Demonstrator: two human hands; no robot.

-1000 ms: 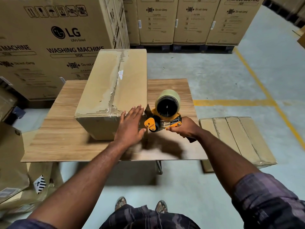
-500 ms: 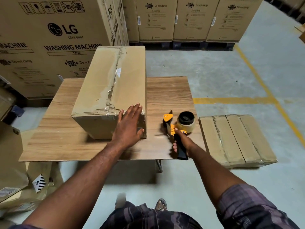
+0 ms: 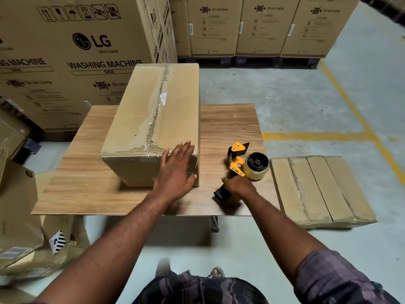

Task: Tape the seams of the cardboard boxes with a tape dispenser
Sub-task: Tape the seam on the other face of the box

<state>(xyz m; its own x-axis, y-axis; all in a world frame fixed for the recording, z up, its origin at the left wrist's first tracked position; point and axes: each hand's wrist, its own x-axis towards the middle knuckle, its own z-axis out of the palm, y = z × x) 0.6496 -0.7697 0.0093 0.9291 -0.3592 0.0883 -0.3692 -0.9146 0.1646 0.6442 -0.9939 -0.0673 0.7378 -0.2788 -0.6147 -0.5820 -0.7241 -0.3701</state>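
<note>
Right now my left hand (image 3: 175,170) lies flat against the near right corner of the cardboard box (image 3: 151,119), fingers straight and together, the tips reaching over its top edge. It holds nothing; it only presses on the board. The box stands on the wooden table (image 3: 228,123), toward the left and back of it, with its long side running away from me. It is closed: the top flaps meet along a centre seam covered with clear tape, and more tape runs across the near top edge. Whatever is inside is hidden.

My right hand (image 3: 238,186) is curled round the black handle of the tape dispenser (image 3: 237,163), which lies on its side on the table near the right edge, apart from the box. Its tape roll (image 3: 257,166) faces up, so I look into the dark hollow core.

On the floor, just right of the table, lies a flat bundle of cardboard (image 3: 322,189). Behind the table stand large closed washing machine cartons (image 3: 76,51), with a further row of cartons (image 3: 258,25) along the back; nothing of their contents shows.
</note>
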